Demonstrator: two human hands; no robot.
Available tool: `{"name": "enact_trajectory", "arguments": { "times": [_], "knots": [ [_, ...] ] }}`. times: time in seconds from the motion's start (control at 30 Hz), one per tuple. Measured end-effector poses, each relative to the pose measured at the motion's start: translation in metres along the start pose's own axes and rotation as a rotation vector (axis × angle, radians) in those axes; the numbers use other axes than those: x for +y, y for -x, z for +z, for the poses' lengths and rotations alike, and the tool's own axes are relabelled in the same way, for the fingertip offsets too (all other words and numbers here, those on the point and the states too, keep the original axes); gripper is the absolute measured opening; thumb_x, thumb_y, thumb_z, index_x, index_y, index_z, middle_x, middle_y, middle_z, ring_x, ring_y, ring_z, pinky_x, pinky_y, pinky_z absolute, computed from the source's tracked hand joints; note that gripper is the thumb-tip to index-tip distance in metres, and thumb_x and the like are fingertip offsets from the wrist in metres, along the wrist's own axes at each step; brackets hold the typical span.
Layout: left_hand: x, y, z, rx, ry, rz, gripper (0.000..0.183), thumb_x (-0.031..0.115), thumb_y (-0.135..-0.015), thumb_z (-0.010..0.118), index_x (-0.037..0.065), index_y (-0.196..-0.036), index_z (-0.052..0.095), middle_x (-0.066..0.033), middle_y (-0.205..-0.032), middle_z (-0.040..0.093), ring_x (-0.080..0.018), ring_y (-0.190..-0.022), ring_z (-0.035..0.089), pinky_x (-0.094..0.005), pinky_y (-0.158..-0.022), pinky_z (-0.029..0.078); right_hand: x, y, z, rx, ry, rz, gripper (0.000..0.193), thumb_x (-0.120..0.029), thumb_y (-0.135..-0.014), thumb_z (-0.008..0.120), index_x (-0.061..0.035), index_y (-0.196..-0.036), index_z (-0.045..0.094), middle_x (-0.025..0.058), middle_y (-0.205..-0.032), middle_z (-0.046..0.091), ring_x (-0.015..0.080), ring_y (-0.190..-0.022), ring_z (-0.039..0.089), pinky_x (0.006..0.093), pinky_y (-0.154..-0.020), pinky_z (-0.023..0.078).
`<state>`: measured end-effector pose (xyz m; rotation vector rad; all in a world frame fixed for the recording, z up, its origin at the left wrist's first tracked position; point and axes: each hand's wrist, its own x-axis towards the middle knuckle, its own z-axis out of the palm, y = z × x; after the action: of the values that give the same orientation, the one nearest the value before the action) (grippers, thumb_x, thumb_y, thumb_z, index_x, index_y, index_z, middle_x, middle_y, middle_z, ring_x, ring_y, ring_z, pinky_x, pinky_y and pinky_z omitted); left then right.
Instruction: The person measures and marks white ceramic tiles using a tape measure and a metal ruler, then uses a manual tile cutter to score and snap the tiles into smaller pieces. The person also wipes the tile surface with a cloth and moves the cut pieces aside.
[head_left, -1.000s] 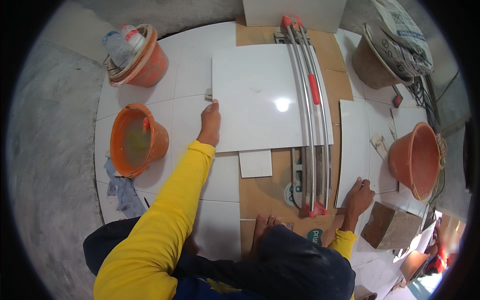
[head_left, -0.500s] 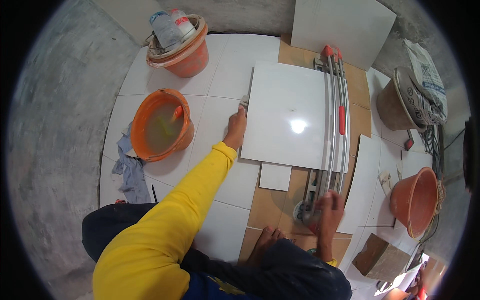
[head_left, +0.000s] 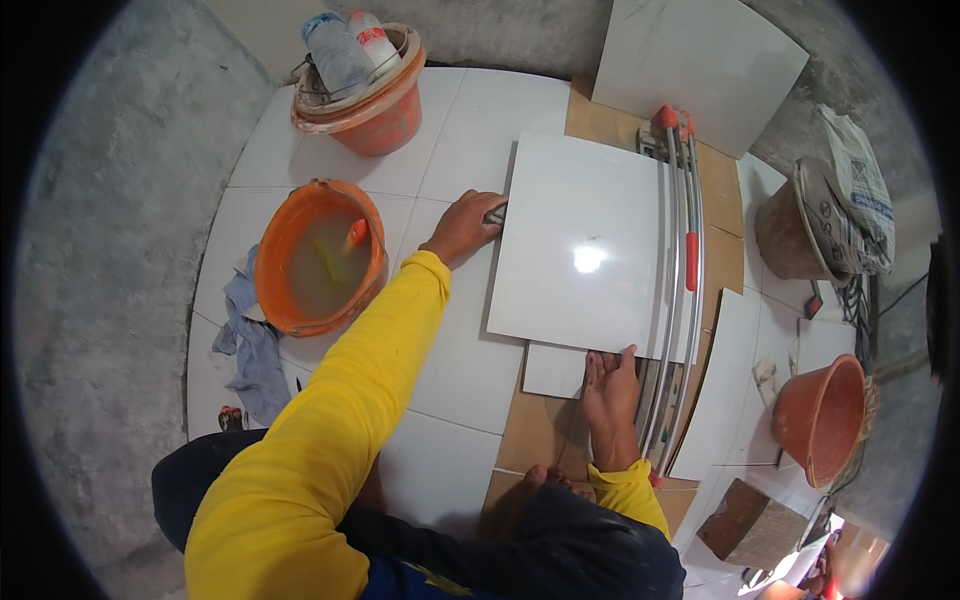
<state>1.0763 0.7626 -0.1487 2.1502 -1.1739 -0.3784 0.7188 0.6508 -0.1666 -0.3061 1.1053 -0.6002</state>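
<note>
A large glossy white tile (head_left: 570, 220) lies under the rails of a manual tile cutter (head_left: 692, 262), which has red end caps and a red grip. At the tile's left edge, my left hand (head_left: 466, 228) is curled over a small greyish piece (head_left: 496, 213), whose kind I cannot make out. My right hand (head_left: 611, 395) is palm up at the tile's near edge, thumb at the rim and fingers partly hidden beneath it. A smaller white tile piece (head_left: 553, 370) lies partly under the large tile, beside my right fingers.
Left stands an orange bucket (head_left: 272, 265) of murky water beside a blue-grey cloth (head_left: 252, 350). Stacked buckets (head_left: 375, 125) with bottles are at the back. Another tile (head_left: 700, 70) leans on the wall. Rightward are a sack-topped bucket (head_left: 785, 225), a reddish bucket (head_left: 812, 420) and a block (head_left: 750, 522).
My right hand has left the cutter's near end and moved left to the tile's near edge. My left hand has closed further over the small piece.
</note>
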Motion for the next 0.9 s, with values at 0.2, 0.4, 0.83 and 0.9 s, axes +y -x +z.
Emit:
{"name": "enact_trajectory", "arguments": {
  "times": [0.2,0.4,0.83,0.9],
  "knots": [
    [-0.017,0.019,-0.008,0.198,-0.188,-0.141,0.058,0.025,-0.084,0.087,0.003,-0.134,0.068,-0.0177,-0.129,0.07,-0.0374,-0.123,0.061,-0.0457,-0.107,0.05,-0.002,0.0,0.011,0.095,-0.027,-0.028,0.036,-0.039,-0.116,0.049,-0.0059,-0.125,0.062,0.0077,-0.107,0.072,0.0191,-0.098,0.067,0.034,-0.091,0.056],
    [-0.062,0.038,-0.022,0.662,-0.369,-0.474,0.054,0.026,-0.087,0.087,0.001,-0.13,0.067,-0.0217,-0.122,0.069,-0.0413,-0.12,0.06,-0.0487,-0.102,0.052,0.002,-0.009,0.003,0.031,-0.031,-0.013,0.033,-0.036,-0.117,0.049,-0.0053,-0.124,0.06,0.0076,-0.105,0.073,0.0187,-0.098,0.068,0.0341,-0.088,0.058],
    [0.032,0.069,0.079,0.294,0.275,-0.601,0.058,0.044,-0.104,0.066,-0.005,-0.136,0.066,-0.0256,-0.122,0.074,-0.039,-0.115,0.071,-0.0429,-0.101,0.054,-0.065,0.086,0.013,-0.141,0.702,-0.201,0.025,-0.021,-0.111,0.059,0.0025,-0.116,0.067,0.0146,-0.109,0.073,0.0208,-0.098,0.073,0.0308,-0.087,0.057],
    [0.034,0.064,0.093,0.398,0.408,-0.611,0.059,0.04,-0.105,0.066,-0.007,-0.141,0.062,-0.027,-0.132,0.071,-0.038,-0.124,0.068,-0.0422,-0.107,0.051,-0.096,0.084,0.002,-0.027,0.941,-0.518,0.025,-0.02,-0.11,0.061,0.0023,-0.115,0.07,0.0161,-0.108,0.074,0.0213,-0.097,0.073,0.0326,-0.086,0.057]
  ]
}}
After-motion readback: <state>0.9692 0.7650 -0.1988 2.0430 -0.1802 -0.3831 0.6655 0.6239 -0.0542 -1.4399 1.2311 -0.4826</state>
